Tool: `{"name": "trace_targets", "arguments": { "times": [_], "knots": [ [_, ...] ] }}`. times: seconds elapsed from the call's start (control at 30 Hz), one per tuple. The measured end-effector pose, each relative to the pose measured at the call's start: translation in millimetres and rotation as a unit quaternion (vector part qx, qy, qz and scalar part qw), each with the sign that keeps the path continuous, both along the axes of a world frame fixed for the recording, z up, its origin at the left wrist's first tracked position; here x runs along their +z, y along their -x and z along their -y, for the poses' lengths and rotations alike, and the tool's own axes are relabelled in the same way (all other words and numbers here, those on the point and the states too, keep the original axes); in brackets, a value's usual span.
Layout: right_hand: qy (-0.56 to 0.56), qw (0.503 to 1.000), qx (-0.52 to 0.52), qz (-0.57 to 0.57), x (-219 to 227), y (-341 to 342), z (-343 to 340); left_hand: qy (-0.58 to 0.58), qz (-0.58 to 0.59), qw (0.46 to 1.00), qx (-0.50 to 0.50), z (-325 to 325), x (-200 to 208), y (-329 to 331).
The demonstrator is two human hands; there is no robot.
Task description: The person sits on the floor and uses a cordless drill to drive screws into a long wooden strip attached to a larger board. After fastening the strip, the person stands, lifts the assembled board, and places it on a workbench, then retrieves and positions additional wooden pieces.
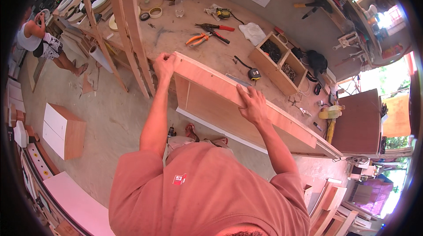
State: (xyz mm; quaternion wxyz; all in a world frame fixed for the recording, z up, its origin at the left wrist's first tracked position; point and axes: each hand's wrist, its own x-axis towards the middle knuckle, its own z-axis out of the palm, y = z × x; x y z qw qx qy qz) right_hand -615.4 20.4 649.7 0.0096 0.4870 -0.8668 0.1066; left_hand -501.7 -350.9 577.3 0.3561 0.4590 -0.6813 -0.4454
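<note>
A long wooden panel (pixel 220 107) with a pale timber strip (pixel 207 74) along its upper edge stands on its side in front of me, slanting from upper left to lower right. My left hand (pixel 165 65) is closed round the panel's left end corner, its fingers curled over. Farther along, my right hand (pixel 254 105) grips the upper edge, with the fingers over the top and the thumb low on the front face. A flat grey metal piece (pixel 238 80) lies just behind the edge, near the right hand.
On the workbench (pixel 167 37) lie orange-handled pliers (pixel 198 39), red-handled snips (pixel 220 27), a tape measure (pixel 254 74) and a divided wooden box (pixel 282 62) of fasteners. Upright wooden slats (pixel 132 37) lean left. A white-faced box (pixel 66 130) sits on the floor; another person (pixel 42 37) stands far left.
</note>
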Motion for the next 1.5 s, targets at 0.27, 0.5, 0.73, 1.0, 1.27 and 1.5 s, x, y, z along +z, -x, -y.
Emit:
{"name": "trace_targets", "arguments": {
  "times": [0.27, 0.5, 0.73, 1.0, 1.27, 1.5],
  "knots": [
    [0.017, 1.0, 0.0, -0.016, -4.7, 0.8, -1.6, -0.001, -0.027, 1.0, -0.015, 9.0, -14.8, 0.6],
    [0.021, 1.0, -0.001, -0.017, -4.5, -0.1, -1.5, -0.002, -0.039, 0.999, -0.018, 16.8, -24.4, 1.1],
    [0.012, 1.0, -0.006, -0.007, -3.8, 0.8, -2.7, -0.005, -0.045, 0.999, -0.029, 13.9, -19.8, 0.5],
    [0.026, 1.0, 0.009, -0.009, -5.9, 3.1, -3.2, -0.014, -0.095, 0.994, -0.045, 9.6, -14.3, -2.5],
    [0.001, 1.0, 0.003, 0.012, -5.3, 1.6, -1.5, 0.123, 0.03, 0.989, -0.074, 18.5, -9.3, -10.0],
    [0.016, 1.0, 0.001, -0.023, -19.3, 7.6, -2.6, 0.344, 0.239, 0.871, -0.256, -14.7, 86.8, -28.0]
  ]
}}
